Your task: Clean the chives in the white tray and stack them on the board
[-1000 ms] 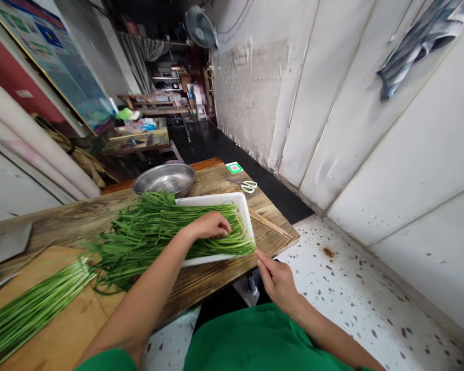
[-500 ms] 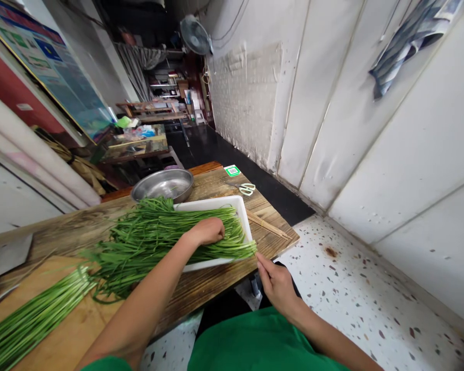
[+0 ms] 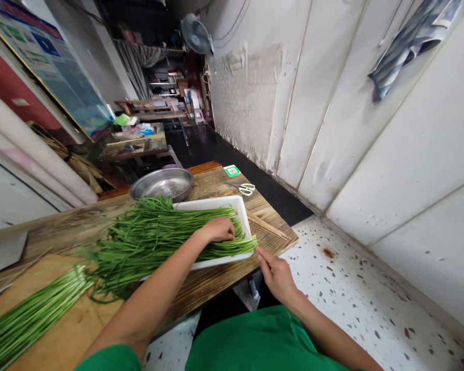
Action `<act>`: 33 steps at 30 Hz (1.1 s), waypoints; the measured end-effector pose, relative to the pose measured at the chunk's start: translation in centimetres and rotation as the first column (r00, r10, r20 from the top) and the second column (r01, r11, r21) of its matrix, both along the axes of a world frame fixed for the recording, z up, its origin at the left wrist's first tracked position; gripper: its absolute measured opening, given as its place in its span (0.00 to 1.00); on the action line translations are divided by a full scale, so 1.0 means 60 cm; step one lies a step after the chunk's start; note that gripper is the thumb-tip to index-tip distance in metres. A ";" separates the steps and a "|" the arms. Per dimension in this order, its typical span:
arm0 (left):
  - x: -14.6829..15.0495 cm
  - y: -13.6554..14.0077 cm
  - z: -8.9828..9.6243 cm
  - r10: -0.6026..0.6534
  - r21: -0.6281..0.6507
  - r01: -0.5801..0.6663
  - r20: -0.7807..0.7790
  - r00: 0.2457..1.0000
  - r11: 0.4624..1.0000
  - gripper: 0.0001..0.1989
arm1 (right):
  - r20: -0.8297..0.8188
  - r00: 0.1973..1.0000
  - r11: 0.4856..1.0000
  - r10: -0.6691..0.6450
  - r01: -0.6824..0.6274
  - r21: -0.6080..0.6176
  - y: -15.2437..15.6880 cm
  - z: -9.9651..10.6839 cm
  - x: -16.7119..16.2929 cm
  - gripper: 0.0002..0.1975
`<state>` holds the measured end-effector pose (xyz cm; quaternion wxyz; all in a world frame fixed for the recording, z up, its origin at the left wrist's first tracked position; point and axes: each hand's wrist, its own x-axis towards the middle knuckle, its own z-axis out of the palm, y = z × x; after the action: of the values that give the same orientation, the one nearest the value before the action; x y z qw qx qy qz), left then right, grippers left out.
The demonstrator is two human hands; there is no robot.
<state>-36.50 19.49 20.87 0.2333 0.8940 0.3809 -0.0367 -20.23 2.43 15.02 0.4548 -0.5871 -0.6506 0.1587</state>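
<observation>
Long garlic chives (image 3: 150, 232) lie heaped in a white tray (image 3: 244, 219), pale stem ends to the right and leafy ends hanging over the left side. My left hand (image 3: 219, 229) is over the tray, its curled fingers closed on stems near the pale ends; the fingertips are partly hidden. Just outside the tray's near right corner, my right hand (image 3: 276, 273) pinches a thin stick that looks like a bamboo skewer, mostly hidden by the hand. Its fingertips are at the cut ends of the nearest chives.
Bamboo skewers (image 3: 268, 224) and scissors (image 3: 245, 188) lie right of the tray. Behind it stands a metal bowl (image 3: 162, 183). More chives (image 3: 38, 314) rest on a cutting board (image 3: 75, 324) at left, near a cleaver (image 3: 5, 252). The wooden table (image 3: 216, 278) ends at right.
My left hand has slid right along the chives, toward the pale stem ends. My right hand has stayed almost in place at the tray's corner.
</observation>
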 end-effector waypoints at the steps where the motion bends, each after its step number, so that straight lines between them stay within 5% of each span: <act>1: 0.001 0.002 -0.003 -0.006 -0.030 0.007 0.019 1.000 1.000 0.06 | 0.002 1.000 1.000 -0.003 0.003 0.002 0.000 0.000 0.000 0.16; 12: -0.019 0.015 -0.001 0.029 -0.217 0.025 0.243 0.970 0.976 0.06 | -0.008 1.000 1.000 0.012 -0.012 -0.019 0.003 0.004 0.001 0.16; 18: -0.018 0.014 -0.004 0.400 -0.623 -0.029 0.465 0.789 0.782 0.13 | -0.006 1.000 0.999 0.027 -0.027 -0.034 0.021 0.012 0.007 0.16; 24: -0.001 0.014 -0.007 0.625 -0.712 -0.107 0.523 0.579 0.694 0.15 | -0.049 0.998 0.998 0.051 -0.052 -0.034 0.044 0.002 0.018 0.15; 29: 0.004 0.019 -0.002 0.721 -0.789 -0.150 0.443 0.533 0.596 0.15 | -0.042 0.996 0.996 0.075 -0.077 -0.044 0.050 -0.001 0.023 0.15; 33: 0.006 0.021 -0.005 0.743 -0.800 -0.160 0.435 0.509 0.578 0.13 | -0.058 0.994 0.995 0.088 -0.091 -0.045 0.052 -0.004 0.025 0.15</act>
<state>-36.15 20.77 20.57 0.6707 0.5290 0.4487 0.2628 -18.74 5.57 14.76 0.4512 -0.5634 -0.6593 0.2105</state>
